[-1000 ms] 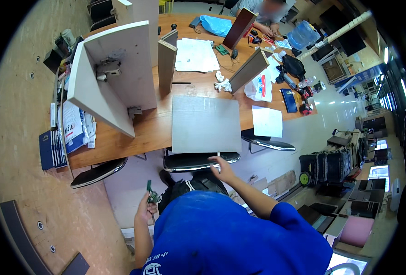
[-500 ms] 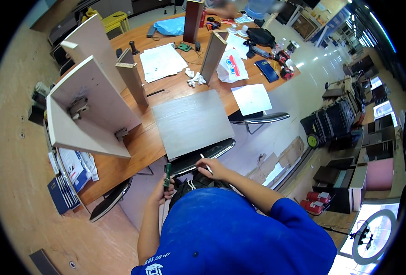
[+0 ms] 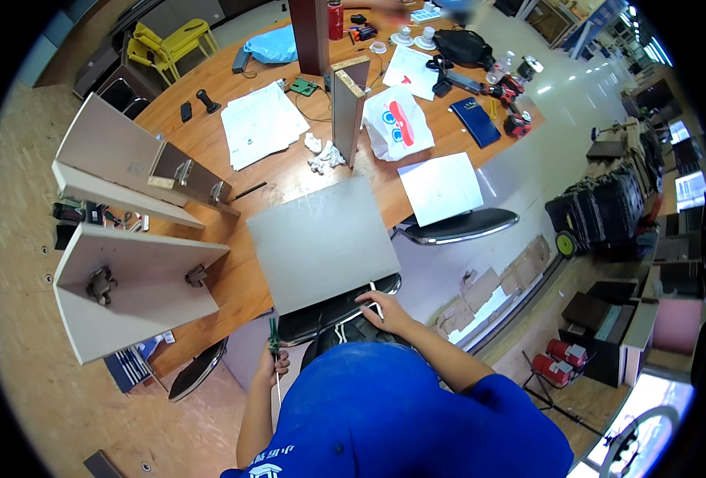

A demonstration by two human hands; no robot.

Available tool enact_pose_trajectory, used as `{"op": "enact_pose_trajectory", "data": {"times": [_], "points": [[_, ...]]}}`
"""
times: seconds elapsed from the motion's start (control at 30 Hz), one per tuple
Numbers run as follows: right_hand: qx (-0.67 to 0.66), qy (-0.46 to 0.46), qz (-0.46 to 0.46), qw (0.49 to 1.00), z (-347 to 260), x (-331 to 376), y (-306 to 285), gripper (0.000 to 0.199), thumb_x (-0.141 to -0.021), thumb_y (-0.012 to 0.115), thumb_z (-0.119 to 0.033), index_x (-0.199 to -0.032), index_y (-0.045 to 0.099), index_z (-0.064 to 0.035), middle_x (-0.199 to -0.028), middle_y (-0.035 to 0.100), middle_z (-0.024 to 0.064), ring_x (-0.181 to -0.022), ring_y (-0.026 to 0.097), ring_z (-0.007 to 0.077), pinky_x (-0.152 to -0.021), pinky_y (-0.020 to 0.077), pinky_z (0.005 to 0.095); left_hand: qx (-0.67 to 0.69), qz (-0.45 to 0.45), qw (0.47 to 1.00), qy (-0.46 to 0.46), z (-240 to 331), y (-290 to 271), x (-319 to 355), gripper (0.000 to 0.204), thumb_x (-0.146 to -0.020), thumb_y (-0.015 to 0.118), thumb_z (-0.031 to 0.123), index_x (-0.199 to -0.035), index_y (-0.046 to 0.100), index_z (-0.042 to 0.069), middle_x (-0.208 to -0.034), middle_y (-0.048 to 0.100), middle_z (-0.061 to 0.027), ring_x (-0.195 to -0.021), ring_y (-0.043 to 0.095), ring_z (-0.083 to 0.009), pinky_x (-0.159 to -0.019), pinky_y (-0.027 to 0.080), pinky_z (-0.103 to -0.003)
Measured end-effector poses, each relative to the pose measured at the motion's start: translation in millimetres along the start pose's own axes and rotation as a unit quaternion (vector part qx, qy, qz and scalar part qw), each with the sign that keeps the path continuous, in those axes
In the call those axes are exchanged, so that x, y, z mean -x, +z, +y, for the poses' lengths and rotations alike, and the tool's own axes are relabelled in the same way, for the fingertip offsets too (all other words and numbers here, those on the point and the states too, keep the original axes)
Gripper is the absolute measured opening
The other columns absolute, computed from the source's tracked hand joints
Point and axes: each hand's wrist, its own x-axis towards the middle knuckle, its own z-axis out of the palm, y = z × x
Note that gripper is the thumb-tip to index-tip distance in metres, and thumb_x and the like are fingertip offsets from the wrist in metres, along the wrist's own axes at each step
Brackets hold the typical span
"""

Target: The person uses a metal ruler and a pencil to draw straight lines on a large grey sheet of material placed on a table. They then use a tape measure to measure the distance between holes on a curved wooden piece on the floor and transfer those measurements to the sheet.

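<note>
- A workshop room with a pale wooden floor; a long brown wooden surface (image 3: pixel 289 171) runs across the upper middle, with black chairs pushed in along its near edge.
- The person's right hand (image 3: pixel 383 307) lies half open, fingers spread, fingertips touching the near edge of a grey flat panel (image 3: pixel 321 243) that lies on the surface and overhangs one chair.
- The left hand (image 3: pixel 273 366) is closed in a fist round a green-handled screwdriver (image 3: pixel 274 350), held upright below the surface's edge, handle up, thin shaft pointing down.
- Left of the panel stand several pale boards (image 3: pixel 134 291) joined at angles, with metal fittings on them; two fittings show on the nearest board.
- Two further boards (image 3: pixel 347 107) stand upright farther back.
- One white plastic bag (image 3: pixel 397 121) with red and blue print lies behind the panel; its contents cannot be seen.
- Two sets of white paper sheets (image 3: pixel 261 123) lie on the surface, one at the back left, one at the right edge.
- Two yellow chairs (image 3: pixel 170 40) stand at the far left.
</note>
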Motion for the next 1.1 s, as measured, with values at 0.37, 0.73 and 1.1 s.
{"op": "enact_pose_trajectory", "data": {"times": [0.37,0.73,1.1], "points": [[0.143,0.142,0.176,0.964,148,-9,-54,0.053,-0.084,0.073,-0.012,-0.131,0.051,0.0009,-0.133,0.058,0.0235,-0.122,0.056,0.0376,-0.106,0.0431,0.0438,-0.125,0.220,0.959,-0.128,-158,8,35,0.050,-0.100,0.045,0.056,-0.102,0.058,0.007,-0.068,0.052,-0.0066,-0.053,0.048,-0.0178,-0.046,0.038,-0.032],[-0.036,0.285,0.129,0.949,220,-21,-47,0.040,-0.083,0.078,-0.015,-0.114,0.065,0.0063,-0.085,0.069,0.0078,-0.082,0.062,0.0154,-0.077,0.0504,0.0319,-0.150,0.251,0.950,-0.112,-203,33,47,0.050,-0.101,0.046,0.052,-0.109,0.058,0.004,-0.078,0.058,-0.0120,-0.069,0.054,-0.0259,-0.063,0.042,-0.038],[0.080,0.332,0.185,0.922,200,-64,-31,0.053,-0.078,0.082,-0.025,-0.117,0.065,0.0067,-0.105,0.072,0.0190,-0.098,0.069,0.0256,-0.089,0.0528,0.0359,-0.175,0.234,0.956,-0.009,-219,-54,-15,0.052,-0.102,0.046,0.049,-0.117,0.058,0.001,-0.088,0.064,-0.0173,-0.086,0.060,-0.0341,-0.080,0.046,-0.043]]}}
